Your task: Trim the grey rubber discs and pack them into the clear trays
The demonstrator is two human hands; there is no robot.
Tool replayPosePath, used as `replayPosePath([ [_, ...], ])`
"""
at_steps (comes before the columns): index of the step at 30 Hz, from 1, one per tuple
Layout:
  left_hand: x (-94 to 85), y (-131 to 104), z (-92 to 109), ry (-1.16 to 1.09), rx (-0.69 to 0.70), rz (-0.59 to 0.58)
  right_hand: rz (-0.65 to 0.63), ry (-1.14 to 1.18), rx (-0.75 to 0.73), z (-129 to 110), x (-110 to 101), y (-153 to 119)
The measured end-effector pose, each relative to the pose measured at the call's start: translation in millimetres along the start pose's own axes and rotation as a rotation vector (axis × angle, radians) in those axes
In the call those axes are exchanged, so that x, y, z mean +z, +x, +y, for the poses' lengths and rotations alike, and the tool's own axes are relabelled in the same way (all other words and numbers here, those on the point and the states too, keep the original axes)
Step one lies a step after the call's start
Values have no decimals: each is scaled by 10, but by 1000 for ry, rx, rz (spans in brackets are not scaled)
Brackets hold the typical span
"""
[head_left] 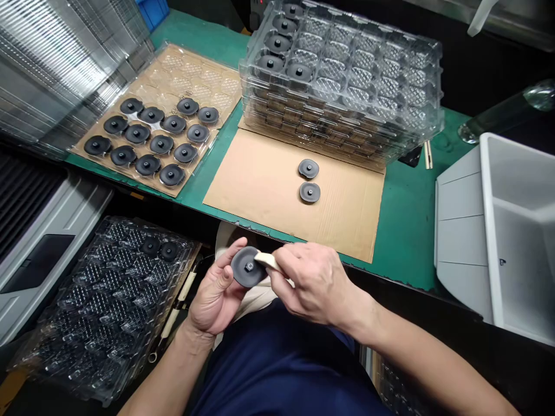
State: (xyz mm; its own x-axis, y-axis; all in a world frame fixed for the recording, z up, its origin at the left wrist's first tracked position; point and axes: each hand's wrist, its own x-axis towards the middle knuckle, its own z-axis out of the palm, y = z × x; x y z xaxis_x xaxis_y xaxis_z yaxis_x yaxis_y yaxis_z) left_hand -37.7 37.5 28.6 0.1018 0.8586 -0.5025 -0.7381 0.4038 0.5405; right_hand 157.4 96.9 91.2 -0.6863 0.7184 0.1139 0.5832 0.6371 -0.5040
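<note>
Between the thumb and fingers of my left hand (217,297) is a round black disc (243,271) with a small metal hub at its centre, its face turned up to me. My right hand (312,283) pinches a flat cream-coloured piece (267,261), whose tip lies at the disc's upper right rim. What this piece is made of I cannot tell. Both hands are in front of the table edge, above my lap. Two similar discs (309,192) rest on the cardboard sheet (255,179) just beyond them.
A clear tray (208,86) with several discs lies on the green table (403,231), left. Stacked clear trays (342,86) stand at the back. A grey bin (459,219) is at right. Lower left, another clear tray (108,294) holds two discs. Upper left stand stacked plastic sheets (65,63).
</note>
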Motion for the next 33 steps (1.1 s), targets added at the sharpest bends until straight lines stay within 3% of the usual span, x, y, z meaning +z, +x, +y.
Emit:
replayPosePath([
  [2, 33, 13, 6, 68, 127, 16, -25, 182, 143, -60, 33, -27],
  [5, 119, 4, -17, 158, 243, 19, 22, 378, 212, -199, 32, -3],
  [8, 205, -29, -8, 198, 343, 43, 118, 395, 182, -281, 5, 35],
  [11, 221, -65, 61, 206, 418, 60, 100, 305, 160, -217, -5, 11],
  [15, 153, -117, 142, 156, 333, 42, 124, 178, 275, 10, 8, -47],
  [17, 136, -136, 146, 119, 255, 25, 100, 346, 332, 98, 20, -64],
  [20, 142, -135, 99, 128, 192, 13, 25, 781, 419, 139, 65, -101],
  [23, 116, -109, -1, 331, 256, 93, 28, 931, 472, 107, 132, -157],
  [25, 70, -104, -64, 587, 381, 155, 59, 897, 483, 89, 159, -191],
  [27, 22, -122, -92, 880, 593, 151, 89, 857, 479, 110, 162, -217],
  [31, -25, -211, -16, 1277, 1175, -47, 207, 675, 492, 382, 160, -247],
  [33, -32, -258, 58, 1399, 1335, -176, 301, 508, 532, 637, 187, -263],
])
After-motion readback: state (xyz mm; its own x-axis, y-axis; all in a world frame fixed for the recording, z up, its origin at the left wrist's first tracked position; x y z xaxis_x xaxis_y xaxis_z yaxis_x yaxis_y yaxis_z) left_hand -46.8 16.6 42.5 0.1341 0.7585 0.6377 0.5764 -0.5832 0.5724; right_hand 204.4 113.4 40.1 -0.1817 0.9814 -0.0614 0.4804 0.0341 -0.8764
